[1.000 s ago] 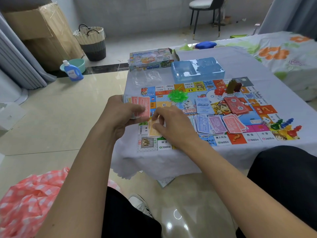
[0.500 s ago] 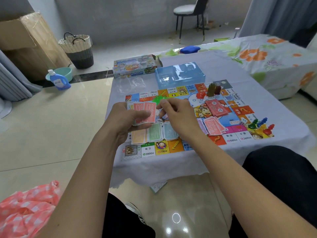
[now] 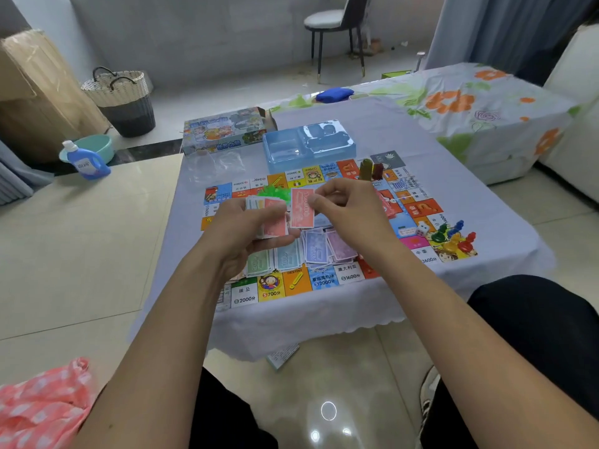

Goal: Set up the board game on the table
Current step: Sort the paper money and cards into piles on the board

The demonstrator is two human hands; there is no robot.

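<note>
Fingers (image 3: 319, 198) above white-clothed table (image 3: 453, 176)

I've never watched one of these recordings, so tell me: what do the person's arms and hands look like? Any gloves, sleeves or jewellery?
Both arms are bare from the bottom edge of the picture to the fingertips: no sleeves show. The left hand and the right hand wear no gloves, and I see no rings, watch, bracelets or markings on either. Below the arms, dark trousers cover the person's legs.
</note>
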